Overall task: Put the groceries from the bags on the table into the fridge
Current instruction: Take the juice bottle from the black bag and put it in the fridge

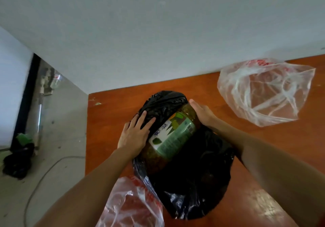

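In the head view, the only one there is, a big jar (173,135) with a green label lies on its side on the orange-brown table (274,147), tilted so one end points away toward the wall, half in and half out of a black bag (193,179). Both hands press on it from opposite sides, which I judge is how a person steadies something round and heavy while freeing it from slack plastic. The left hand (136,132) lies flat, fingers spread, partly on the jar's near-left side and partly on the black film bunched over the far end, probably to push the bag back off the glass. The right hand (202,111) cups the far-right shoulder of the jar, fingers extended along it rather than curled shut; neither hand has closed a full grip, so the jar looks braced, not lifted. The black bag spreads open toward the person, its mouth slack, and I cannot tell what else sits in its dark interior. Counting: one jar visible, two hands, three bags on the table. The other two are a clear bag (263,93) with red print, well apart at the far right and looking empty, and a clear red-printed bag (133,207) at the near edge, touching the black one and holding something reddish. No fridge is in sight.
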{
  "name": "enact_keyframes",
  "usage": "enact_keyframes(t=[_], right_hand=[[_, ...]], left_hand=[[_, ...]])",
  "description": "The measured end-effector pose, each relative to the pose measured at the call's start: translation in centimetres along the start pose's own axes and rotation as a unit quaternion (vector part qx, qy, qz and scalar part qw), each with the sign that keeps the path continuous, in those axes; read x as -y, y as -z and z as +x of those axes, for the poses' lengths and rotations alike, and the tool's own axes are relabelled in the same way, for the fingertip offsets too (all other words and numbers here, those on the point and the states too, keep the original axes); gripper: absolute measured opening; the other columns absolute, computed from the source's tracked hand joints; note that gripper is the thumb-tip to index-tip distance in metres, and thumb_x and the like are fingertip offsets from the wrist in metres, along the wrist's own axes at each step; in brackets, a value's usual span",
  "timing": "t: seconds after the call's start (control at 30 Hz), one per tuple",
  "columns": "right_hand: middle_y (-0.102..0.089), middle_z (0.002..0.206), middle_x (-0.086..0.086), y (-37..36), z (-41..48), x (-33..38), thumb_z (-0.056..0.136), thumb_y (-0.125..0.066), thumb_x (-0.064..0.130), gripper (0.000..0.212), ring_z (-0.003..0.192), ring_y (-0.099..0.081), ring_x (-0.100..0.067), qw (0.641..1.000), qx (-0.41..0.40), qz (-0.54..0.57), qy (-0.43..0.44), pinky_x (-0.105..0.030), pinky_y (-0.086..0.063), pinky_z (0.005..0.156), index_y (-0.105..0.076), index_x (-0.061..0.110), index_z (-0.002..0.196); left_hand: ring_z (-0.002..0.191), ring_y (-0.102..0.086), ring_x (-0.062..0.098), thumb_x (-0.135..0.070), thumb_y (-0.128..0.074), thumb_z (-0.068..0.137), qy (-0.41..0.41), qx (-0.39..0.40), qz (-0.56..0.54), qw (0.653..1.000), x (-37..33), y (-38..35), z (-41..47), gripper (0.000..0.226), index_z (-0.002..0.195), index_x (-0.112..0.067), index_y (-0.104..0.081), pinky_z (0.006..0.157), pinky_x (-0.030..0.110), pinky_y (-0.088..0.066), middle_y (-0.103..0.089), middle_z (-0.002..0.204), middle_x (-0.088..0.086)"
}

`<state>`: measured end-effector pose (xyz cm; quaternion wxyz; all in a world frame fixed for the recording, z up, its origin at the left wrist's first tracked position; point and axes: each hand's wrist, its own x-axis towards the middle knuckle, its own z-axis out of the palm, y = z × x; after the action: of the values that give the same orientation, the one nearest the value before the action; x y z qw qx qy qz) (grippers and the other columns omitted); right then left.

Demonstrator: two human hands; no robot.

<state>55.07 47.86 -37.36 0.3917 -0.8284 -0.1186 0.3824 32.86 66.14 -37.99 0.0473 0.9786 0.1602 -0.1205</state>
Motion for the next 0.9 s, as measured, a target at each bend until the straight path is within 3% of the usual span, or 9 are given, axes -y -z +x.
enact_keyframes(t=[0.1, 0.2, 0.3, 0.43, 0.5, 0.57, 0.7, 0.8, 0.9], right_hand=[[-0.061, 0.081, -0.003, 0.2, -0.2, 0.7, 0.097, -0.040, 0.056, 0.049, 0.083, -0.059, -0.026, 0.980, -0.046, -0.178, 0.072, -0.034, -0.042, 0.069, -0.057, 0.020, 0.068], [-0.062, 0.109, -0.008, 0.1, -1.6, 2.4, 0.092, -0.056, 0.033, 0.024, 0.104, -0.056, -0.031, 0.870, -0.167, -0.379, 0.267, -0.043, -0.046, 0.083, -0.068, 0.015, 0.103], [-0.055, 0.130, -0.003, -1.8, -4.7, 5.6, 0.088, -0.057, 0.026, 0.036, 0.125, -0.045, -0.025, 0.816, -0.018, -0.438, 0.376, -0.045, -0.037, 0.102, -0.062, 0.020, 0.122], [-0.035, 0.149, -0.002, -6.1, -8.2, 6.5, 0.080, -0.065, 0.041, 0.066, 0.138, -0.026, -0.026, 0.733, 0.225, -0.560, 0.314, -0.050, -0.020, 0.111, -0.041, 0.032, 0.140], [-0.020, 0.156, -0.007, -7.4, -8.6, 5.4, 0.072, -0.074, 0.049, 0.096, 0.144, -0.014, -0.031, 0.681, 0.239, -0.625, 0.299, -0.061, -0.011, 0.112, -0.020, 0.032, 0.150], [-0.014, 0.158, -0.012, -8.3, -8.6, 4.3, 0.068, -0.079, 0.050, 0.115, 0.146, -0.009, -0.034, 0.643, 0.202, -0.666, 0.320, -0.067, -0.009, 0.112, -0.004, 0.029, 0.153], [-0.023, 0.153, -0.014, -9.3, -8.3, 3.7, 0.066, -0.080, 0.049, 0.114, 0.142, -0.019, -0.036, 0.630, 0.152, -0.680, 0.343, -0.070, -0.013, 0.110, -0.010, 0.025, 0.153], [-0.037, 0.144, -0.014, -8.9, -8.7, 3.8, 0.061, -0.080, 0.053, 0.107, 0.134, -0.033, -0.037, 0.630, 0.142, -0.673, 0.361, -0.068, -0.031, 0.101, -0.025, 0.022, 0.148], [-0.044, 0.136, -0.010, -7.9, -9.4, 3.3, 0.054, -0.081, 0.053, 0.105, 0.127, -0.039, -0.033, 0.674, 0.108, -0.629, 0.372, -0.058, -0.046, 0.087, -0.032, 0.024, 0.143]], left_hand=[[0.146, -0.012, 0.030, -0.039, -0.027, 0.103, -0.013, -0.009, 0.001, 1.000, 0.4, -0.5, -0.2, 0.054, 0.151, -0.038, -0.004, 0.110, 0.043, -0.026, -0.002, 0.161, 0.005], [0.145, -0.017, 0.033, -0.036, -0.037, 0.101, -0.003, -0.009, 0.006, 1.000, 0.5, -0.7, -1.2, 0.057, 0.151, -0.035, -0.011, 0.110, 0.045, -0.029, -0.009, 0.160, 0.011], [0.135, -0.038, 0.038, -0.028, -0.065, 0.088, 0.013, -0.011, -0.002, 1.000, 0.7, -0.9, -3.2, 0.067, 0.146, -0.027, -0.033, 0.098, 0.047, -0.045, -0.033, 0.151, 0.018], [0.121, -0.054, 0.038, -0.023, -0.081, 0.072, 0.018, -0.023, -0.029, 0.999, 2.1, -1.7, -5.7, 0.078, 0.139, -0.022, -0.041, 0.084, 0.044, -0.054, -0.046, 0.141, 0.020], [0.129, -0.045, 0.036, -0.023, -0.074, 0.080, 0.036, -0.026, -0.073, 0.996, 2.6, -2.2, -6.9, 0.083, 0.148, -0.025, -0.027, 0.092, 0.042, -0.050, -0.032, 0.151, 0.018], [0.139, -0.026, 0.032, -0.023, -0.061, 0.090, 0.044, 0.010, -0.082, 0.996, 2.7, -2.8, -7.7, 0.083, 0.152, -0.030, -0.007, 0.104, 0.039, -0.041, -0.003, 0.159, 0.014], [0.141, -0.017, 0.030, -0.017, -0.062, 0.088, 0.039, 0.020, -0.071, 0.997, 2.3, -3.2, -8.7, 0.095, 0.152, -0.029, 0.007, 0.106, 0.034, -0.040, 0.020, 0.157, 0.013], [0.141, -0.017, 0.031, -0.008, -0.061, 0.085, 0.038, 0.027, -0.059, 0.997, 2.1, -3.6, -9.3, 0.097, 0.152, -0.026, 0.006, 0.106, 0.033, -0.040, 0.023, 0.156, 0.016], [0.142, -0.016, 0.031, -0.005, -0.060, 0.086, 0.040, 0.030, -0.044, 0.998, 2.0, -3.4, -9.7, 0.095, 0.152, -0.025, 0.005, 0.107, 0.033, -0.039, 0.024, 0.156, 0.015]])
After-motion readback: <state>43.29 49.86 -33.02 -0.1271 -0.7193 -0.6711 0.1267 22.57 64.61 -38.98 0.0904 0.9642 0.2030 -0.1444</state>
